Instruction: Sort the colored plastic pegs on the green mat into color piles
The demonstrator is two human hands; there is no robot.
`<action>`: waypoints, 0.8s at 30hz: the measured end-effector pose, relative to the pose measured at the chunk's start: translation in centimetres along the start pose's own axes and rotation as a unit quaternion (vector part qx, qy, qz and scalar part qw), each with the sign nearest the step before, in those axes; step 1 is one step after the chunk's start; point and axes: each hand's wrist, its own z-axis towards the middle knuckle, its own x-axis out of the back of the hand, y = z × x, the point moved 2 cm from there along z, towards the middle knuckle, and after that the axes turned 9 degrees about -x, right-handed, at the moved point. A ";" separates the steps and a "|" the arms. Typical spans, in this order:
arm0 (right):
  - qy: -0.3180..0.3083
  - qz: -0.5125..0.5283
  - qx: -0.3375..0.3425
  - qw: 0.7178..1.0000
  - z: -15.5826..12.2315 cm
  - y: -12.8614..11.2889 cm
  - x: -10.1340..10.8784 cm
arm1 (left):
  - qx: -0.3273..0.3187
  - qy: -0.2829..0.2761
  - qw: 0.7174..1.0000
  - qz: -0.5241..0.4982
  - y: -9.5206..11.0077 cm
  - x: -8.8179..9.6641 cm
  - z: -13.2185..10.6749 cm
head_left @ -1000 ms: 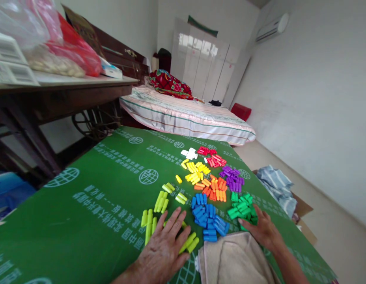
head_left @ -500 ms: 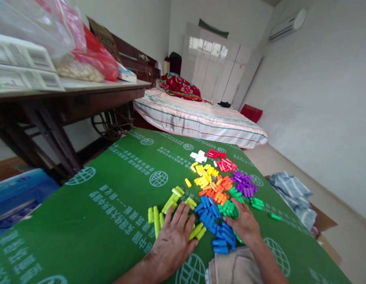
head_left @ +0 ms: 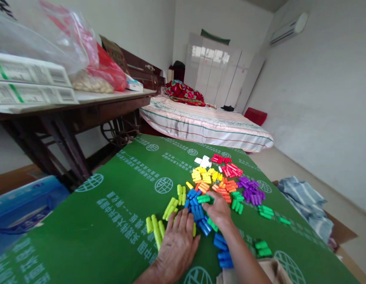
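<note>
The right hand (head_left: pixel 219 211), right of centre in the frame, bends its fingers at some green pieces (head_left: pixel 203 199); whether it grips them I cannot tell. They lie up-left of its palm, long axes roughly crosswise, nearer it than the left hand (head_left: pixel 178 244), spread flat beside lime pieces (head_left: pixel 157 232).

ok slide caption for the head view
Left hand over lime pieces, right hand at green pieces beside blue pieces, on a green printed board.
</note>
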 end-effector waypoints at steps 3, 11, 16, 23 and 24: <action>0.000 0.027 0.002 1.000 0.6 -2.0 -0.9 | 0.018 0.064 0.998 -0.007 -0.6 -0.1 -0.2; 0.044 0.052 0.129 0.989 -0.2 -5.1 0.7 | -0.005 0.129 0.992 0.003 -2.0 0.5 0.2; 0.164 -0.111 -0.018 0.980 1.7 6.8 7.0 | -0.053 0.122 0.991 -0.012 -2.1 0.6 -0.3; 0.181 -0.150 -0.230 0.944 4.0 19.5 11.4 | -0.143 -0.040 0.986 -0.077 0.2 -0.7 0.1; 0.170 -0.142 -0.213 0.952 4.3 19.3 10.8 | -0.140 -0.070 0.984 -0.084 0.3 -0.5 0.5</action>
